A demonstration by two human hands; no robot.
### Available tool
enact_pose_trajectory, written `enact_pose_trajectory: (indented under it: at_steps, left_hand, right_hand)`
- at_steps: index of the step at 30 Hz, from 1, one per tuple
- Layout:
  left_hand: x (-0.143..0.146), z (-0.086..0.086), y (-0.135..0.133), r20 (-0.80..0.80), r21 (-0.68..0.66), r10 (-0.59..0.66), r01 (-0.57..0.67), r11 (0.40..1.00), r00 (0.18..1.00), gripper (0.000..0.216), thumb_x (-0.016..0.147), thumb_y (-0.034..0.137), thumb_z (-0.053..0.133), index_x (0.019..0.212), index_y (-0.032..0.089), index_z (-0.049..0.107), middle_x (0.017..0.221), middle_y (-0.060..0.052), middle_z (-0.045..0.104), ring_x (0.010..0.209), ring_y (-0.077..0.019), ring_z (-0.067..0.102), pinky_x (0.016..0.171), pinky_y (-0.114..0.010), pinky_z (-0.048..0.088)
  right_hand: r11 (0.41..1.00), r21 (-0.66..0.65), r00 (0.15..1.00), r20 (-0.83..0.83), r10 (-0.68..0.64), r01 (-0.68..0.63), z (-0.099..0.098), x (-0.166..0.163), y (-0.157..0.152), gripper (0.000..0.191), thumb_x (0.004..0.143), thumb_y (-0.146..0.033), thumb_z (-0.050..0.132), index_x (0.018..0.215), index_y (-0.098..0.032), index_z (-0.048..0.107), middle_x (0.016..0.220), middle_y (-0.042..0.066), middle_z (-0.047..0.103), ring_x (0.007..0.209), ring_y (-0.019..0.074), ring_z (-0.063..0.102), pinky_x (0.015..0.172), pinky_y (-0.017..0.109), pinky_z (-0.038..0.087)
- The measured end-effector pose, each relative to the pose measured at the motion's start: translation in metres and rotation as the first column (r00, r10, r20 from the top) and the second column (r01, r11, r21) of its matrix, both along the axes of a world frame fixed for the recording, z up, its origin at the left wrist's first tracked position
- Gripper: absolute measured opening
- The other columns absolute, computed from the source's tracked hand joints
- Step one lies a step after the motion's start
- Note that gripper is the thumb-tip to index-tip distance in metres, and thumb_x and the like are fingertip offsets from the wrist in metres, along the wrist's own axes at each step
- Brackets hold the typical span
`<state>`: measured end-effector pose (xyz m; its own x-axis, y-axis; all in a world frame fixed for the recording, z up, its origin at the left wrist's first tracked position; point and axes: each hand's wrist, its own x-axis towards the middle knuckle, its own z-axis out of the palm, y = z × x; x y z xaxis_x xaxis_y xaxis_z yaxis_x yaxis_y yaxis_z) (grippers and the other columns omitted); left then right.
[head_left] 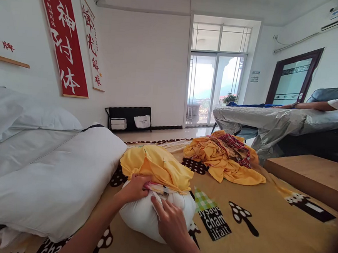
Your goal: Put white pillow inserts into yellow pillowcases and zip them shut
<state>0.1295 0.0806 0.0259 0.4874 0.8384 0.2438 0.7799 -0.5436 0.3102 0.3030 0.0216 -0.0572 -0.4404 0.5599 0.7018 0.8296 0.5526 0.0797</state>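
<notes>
Your curled left hand (135,188) is nearer the yellow cover (162,166), which lies just beyond, over the white pillow's (139,221) far side. Your right hand (171,220) touches the pillow (whether either grips, I can't tell).

A tan blanket (270,203) (mushroom-printed) bears white pillows (58,172), a half-covered pillow (142,219), yellow cloth (226,167).

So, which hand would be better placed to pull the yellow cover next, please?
Probably the left hand: it's at the edge of the yellow cover, while the right hand sits lower, over the white pillow.
</notes>
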Motion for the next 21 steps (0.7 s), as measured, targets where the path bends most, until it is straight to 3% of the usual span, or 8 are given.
enact_pose_trajectory:
  at_steps: [5,7,10,13,15,18,21]
  left_hand:
    - [0.027,0.016,-0.022,0.225,0.076,0.158,-0.179,0.981,0.961,0.006,0.078,0.021,0.045,0.073,0.02,0.049,0.073,-0.002,0.057,0.073,-0.0174,0.052,0.069,-0.029,0.04]
    - [0.038,0.016,-0.031,0.283,0.073,0.171,-0.199,0.977,0.944,0.009,0.08,0.025,0.046,0.074,0.02,0.049,0.073,-0.002,0.056,0.073,-0.0169,0.052,0.068,-0.028,0.04]
    - [0.043,0.008,-0.041,0.223,0.008,0.015,-0.017,1.0,0.975,0.012,0.075,0.03,0.055,0.082,0.019,0.053,0.084,-0.003,0.06,0.08,-0.0186,0.054,0.075,-0.029,0.042]
    - [0.034,-0.009,-0.046,0.03,-0.044,-0.227,0.229,0.973,0.973,0.046,0.061,0.029,0.071,0.104,0.022,0.055,0.108,-0.005,0.059,0.102,-0.0246,0.052,0.093,-0.036,0.038]
    - [0.027,-0.021,-0.046,-0.047,-0.023,-0.23,0.229,0.973,0.972,0.06,0.058,0.027,0.074,0.114,0.024,0.052,0.118,-0.006,0.056,0.113,-0.0279,0.047,0.1,-0.042,0.032]
    - [0.025,-0.035,-0.044,-0.031,0.025,-0.121,0.121,0.992,0.992,0.054,0.065,0.021,0.068,0.116,0.024,0.053,0.117,-0.007,0.057,0.114,-0.0282,0.047,0.098,-0.044,0.029]
    - [0.029,-0.043,-0.041,0.049,0.061,-0.065,0.062,0.996,0.997,0.049,0.066,0.012,0.059,0.114,0.024,0.056,0.112,-0.007,0.06,0.11,-0.0272,0.05,0.094,-0.042,0.03]
  right_hand:
    - [0.984,-0.12,0.99,0.065,-0.122,0.129,0.072,0.024,-0.011,0.056,0.07,0.0,0.045,0.118,-0.024,0.06,0.09,0.005,0.071,0.076,0.018,0.065,0.058,0.027,0.038]
    - [0.959,-0.196,0.976,0.116,-0.184,0.204,0.085,0.031,-0.01,0.049,0.072,0.0,0.046,0.11,-0.026,0.064,0.088,0.004,0.07,0.072,0.0186,0.066,0.055,0.028,0.035]
    - [0.91,-0.268,0.946,0.159,-0.281,0.315,0.07,0.039,-0.002,0.034,0.077,0.0,0.046,0.092,-0.022,0.067,0.087,0.006,0.07,0.069,0.0196,0.067,0.052,0.028,0.033]
    - [0.896,-0.241,0.928,0.093,-0.361,0.373,0.033,0.048,0.003,0.033,0.078,0.002,0.044,0.088,-0.019,0.067,0.084,0.008,0.068,0.066,0.0181,0.065,0.05,0.027,0.033]
    - [0.917,-0.155,0.929,0.01,-0.37,0.367,0.012,0.053,0.001,0.035,0.077,0.003,0.043,0.091,-0.02,0.067,0.081,0.007,0.066,0.067,0.0184,0.063,0.052,0.027,0.036]
    - [0.939,0.085,0.939,-0.118,-0.322,0.333,-0.002,0.059,-0.009,0.033,0.082,-0.003,0.046,0.1,-0.021,0.067,0.088,0.008,0.066,0.078,0.0216,0.062,0.065,0.032,0.044]
    - [0.889,0.355,0.952,-0.202,-0.23,0.29,-0.005,0.062,-0.025,0.03,0.087,-0.011,0.052,0.112,-0.022,0.064,0.108,0.011,0.064,0.099,0.0261,0.058,0.085,0.041,0.045]
